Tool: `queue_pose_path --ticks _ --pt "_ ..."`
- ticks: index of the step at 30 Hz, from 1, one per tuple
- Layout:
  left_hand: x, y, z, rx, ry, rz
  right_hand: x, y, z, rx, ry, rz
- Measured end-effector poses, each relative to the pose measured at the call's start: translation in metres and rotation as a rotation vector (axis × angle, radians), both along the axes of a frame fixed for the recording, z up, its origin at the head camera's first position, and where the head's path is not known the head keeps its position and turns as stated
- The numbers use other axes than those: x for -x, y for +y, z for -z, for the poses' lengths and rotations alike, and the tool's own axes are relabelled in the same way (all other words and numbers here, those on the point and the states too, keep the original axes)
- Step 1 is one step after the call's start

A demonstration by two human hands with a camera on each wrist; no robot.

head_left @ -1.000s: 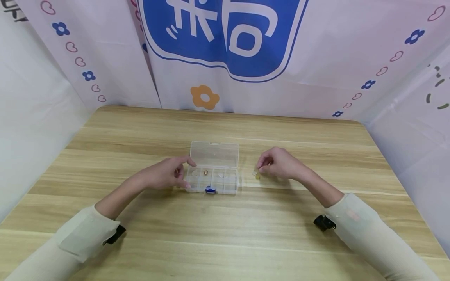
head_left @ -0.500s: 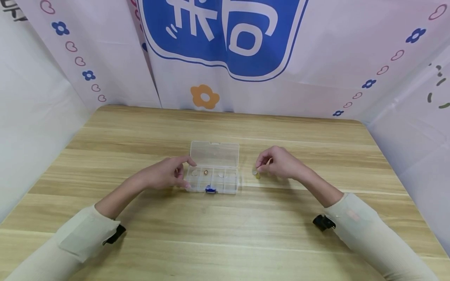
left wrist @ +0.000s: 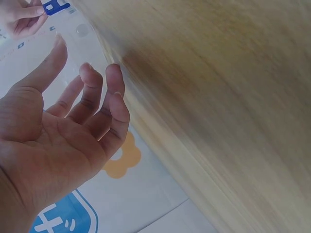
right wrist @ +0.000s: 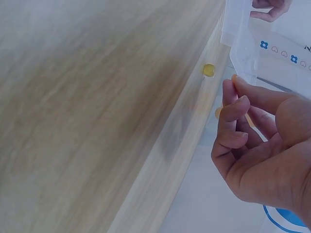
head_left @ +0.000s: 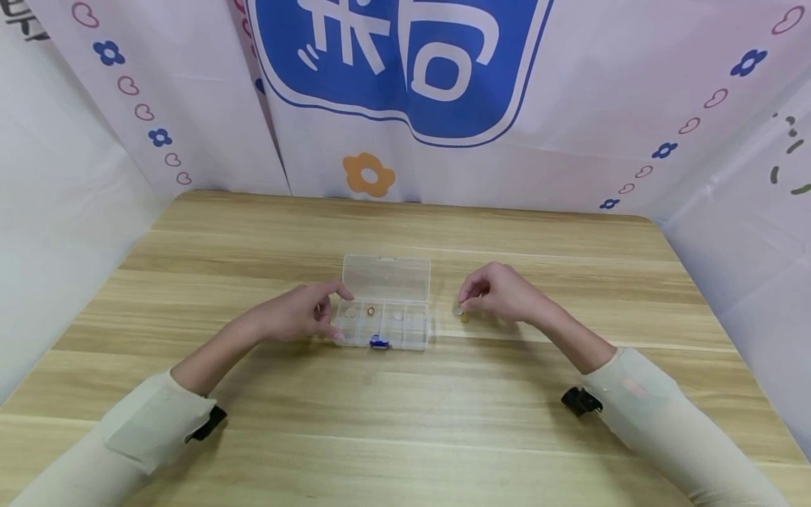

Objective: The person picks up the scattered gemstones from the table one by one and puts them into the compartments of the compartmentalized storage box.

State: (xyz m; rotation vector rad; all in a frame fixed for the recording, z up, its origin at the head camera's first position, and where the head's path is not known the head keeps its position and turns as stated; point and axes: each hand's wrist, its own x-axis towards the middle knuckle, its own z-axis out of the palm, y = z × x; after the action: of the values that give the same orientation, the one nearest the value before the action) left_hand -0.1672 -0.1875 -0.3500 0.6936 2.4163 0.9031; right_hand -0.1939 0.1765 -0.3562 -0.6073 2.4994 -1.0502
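An open clear plastic compartment box [head_left: 415, 325] with a blue latch [head_left: 379, 342] lies on the table. My left hand [head_left: 300, 311] holds its left end, index finger at the back corner and thumb at the front corner; the other fingers curl loosely outside it. Inside sit an amber bead [head_left: 371, 310] and clear round pieces [head_left: 398, 316]. Right of the box, my right hand [head_left: 497, 292] has thumb and index together at a small pale round piece [head_left: 457, 310], seemingly pinching it. Just below the fingertips a yellow bead [right wrist: 209, 70] rests on the table.
The clear lid [head_left: 386, 279] is folded back behind the box, flat or nearly so. Wood-grain table [head_left: 405, 422] extends all around. A printed white cloth [head_left: 538, 169] hangs at the table's back edge, with white sheets on both sides.
My right fingertips have shifted slightly left, closing on the small pale piece. The left hand and the box have stayed put.
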Motion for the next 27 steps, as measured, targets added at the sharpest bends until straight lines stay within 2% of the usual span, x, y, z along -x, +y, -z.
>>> queue_pose_path --ticks 13,27 --pt "-0.001 0.0 0.0 -0.008 -0.002 -0.003 0.001 -0.003 0.001 -0.001 0.017 -0.005" --pt "-0.001 0.0 0.0 0.005 -0.008 -0.009 -0.001 -0.012 0.001 0.037 0.042 -0.065"
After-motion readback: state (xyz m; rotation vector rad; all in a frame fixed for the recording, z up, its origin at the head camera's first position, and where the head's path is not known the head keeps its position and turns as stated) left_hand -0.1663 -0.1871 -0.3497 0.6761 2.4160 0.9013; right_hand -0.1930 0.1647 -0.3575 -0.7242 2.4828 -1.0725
